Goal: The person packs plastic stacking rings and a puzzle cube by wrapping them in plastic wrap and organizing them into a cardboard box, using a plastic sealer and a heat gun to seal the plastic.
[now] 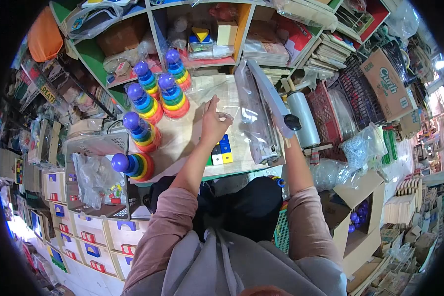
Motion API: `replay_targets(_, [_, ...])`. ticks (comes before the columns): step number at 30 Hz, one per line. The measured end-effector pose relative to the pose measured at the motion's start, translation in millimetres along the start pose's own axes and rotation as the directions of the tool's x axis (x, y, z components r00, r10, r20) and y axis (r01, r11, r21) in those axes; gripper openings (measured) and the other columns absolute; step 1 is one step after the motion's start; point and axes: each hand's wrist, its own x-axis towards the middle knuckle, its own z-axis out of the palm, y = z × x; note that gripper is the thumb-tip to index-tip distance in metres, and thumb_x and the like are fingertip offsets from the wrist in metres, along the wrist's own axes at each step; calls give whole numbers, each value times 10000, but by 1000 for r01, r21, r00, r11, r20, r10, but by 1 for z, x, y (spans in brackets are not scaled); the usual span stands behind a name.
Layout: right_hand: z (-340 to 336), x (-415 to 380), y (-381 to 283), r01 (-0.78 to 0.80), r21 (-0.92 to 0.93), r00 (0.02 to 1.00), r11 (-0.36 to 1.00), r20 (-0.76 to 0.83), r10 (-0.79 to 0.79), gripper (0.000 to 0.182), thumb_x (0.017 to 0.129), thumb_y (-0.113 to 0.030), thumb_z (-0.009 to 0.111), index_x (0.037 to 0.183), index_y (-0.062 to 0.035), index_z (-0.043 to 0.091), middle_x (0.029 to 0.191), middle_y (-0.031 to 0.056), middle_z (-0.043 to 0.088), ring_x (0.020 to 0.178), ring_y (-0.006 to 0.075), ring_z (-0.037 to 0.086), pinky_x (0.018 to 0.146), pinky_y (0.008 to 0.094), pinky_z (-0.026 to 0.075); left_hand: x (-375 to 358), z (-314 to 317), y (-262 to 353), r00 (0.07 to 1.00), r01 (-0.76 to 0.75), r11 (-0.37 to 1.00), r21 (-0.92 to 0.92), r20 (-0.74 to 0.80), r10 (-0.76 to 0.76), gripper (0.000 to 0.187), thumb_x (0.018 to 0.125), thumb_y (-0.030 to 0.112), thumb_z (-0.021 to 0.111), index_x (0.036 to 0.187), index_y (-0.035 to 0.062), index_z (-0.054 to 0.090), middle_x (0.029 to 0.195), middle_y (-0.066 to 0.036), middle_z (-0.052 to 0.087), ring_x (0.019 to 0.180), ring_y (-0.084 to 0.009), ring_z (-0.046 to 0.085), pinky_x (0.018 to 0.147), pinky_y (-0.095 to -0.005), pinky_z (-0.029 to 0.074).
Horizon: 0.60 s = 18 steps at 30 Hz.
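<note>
My left hand (215, 122) is over the wooden tabletop, its fingers stretched out and apart on or just above clear plastic film (224, 92). Beside my left wrist lie small coloured blocks (225, 148) in blue, yellow, white and black, partly covered by the forearm. To the right stands a long device like a bag sealer (254, 118), with clear plastic along its bed and its pale blue arm (267, 96) raised. My right forearm (297, 165) reaches up to the arm's near end, beside a black knob (292, 122). The right hand itself is hidden there.
Several ring stacking toys (174, 96) with purple ball tops stand on the table's left side. A grey crate (96, 143) holds plastic bags. Shelves (244, 32) rise behind. On the right are a plastic film roll (303, 118), a red basket (329, 116) and an open carton (365, 197).
</note>
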Motion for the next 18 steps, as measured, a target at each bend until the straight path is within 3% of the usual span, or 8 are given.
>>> replay_targets(6, [47,-43,-123,151,-201,973,968,-141,-181,530,923,-424,432,1203,16,524,1153,115,577,1131,178,478,989,281,312,5,-7,-10,999,-25,997,-74,-43,22,804,666,-13,681,1343,-72,252,1299,-204,362,830,-210,631,662,-272,532])
replay_targets(8, [58,-58,-158,102,-384,988,918,148,-48,487,918,-412,442,1091,11,609,1058,122,624,1021,189,553,914,284,380,5,-10,-5,999,-20,998,-64,-38,18,805,666,-9,684,1343,-72,253,1303,-203,359,832,-208,631,662,-274,532])
replay_targets(9, [62,-62,-163,101,-390,988,915,145,-47,487,918,-412,442,1091,11,609,1058,122,624,1021,189,553,914,284,380,5,-10,-3,999,-13,999,-49,-36,12,807,666,-5,688,1343,-72,253,1308,-202,356,833,-206,630,661,-275,533])
replay_targets(11, [72,-68,-167,53,-804,996,593,86,28,459,914,-390,450,937,16,664,896,127,663,862,201,608,805,306,433,5,-9,-8,999,-16,997,-70,-41,13,807,665,-4,690,1342,-71,256,1308,-202,356,833,-204,630,662,-276,533])
replay_targets(13, [86,-75,-162,111,-829,994,549,100,-51,438,927,-335,449,859,39,666,881,111,664,841,190,603,811,312,439,6,-7,-14,998,-23,996,-90,-52,19,807,664,-3,692,1341,-70,259,1308,-202,357,832,-201,629,662,-277,533])
replay_targets(15, [91,-78,-150,115,-918,988,380,66,-139,413,912,-330,480,820,32,655,763,142,647,708,202,603,700,317,451,6,-7,-18,998,-19,991,-134,-57,11,807,660,-3,694,1339,-71,264,1305,-199,363,827,-197,630,664,-274,531])
replay_targets(16, [93,-81,-140,156,-922,970,354,76,-230,412,903,-341,491,790,23,647,682,167,609,629,228,586,623,335,440,6,-9,-18,998,-20,990,-136,-60,12,807,660,-3,694,1339,-71,264,1305,-199,363,827,-197,630,664,-274,531])
replay_targets(18, [97,-85,-130,143,-933,968,331,61,-245,401,894,-314,500,754,38,632,692,191,605,647,289,591,626,371,445,5,-10,-20,998,-27,996,-90,-59,22,808,656,0,696,1337,-74,266,1299,-193,374,824,-193,632,671,-274,529])
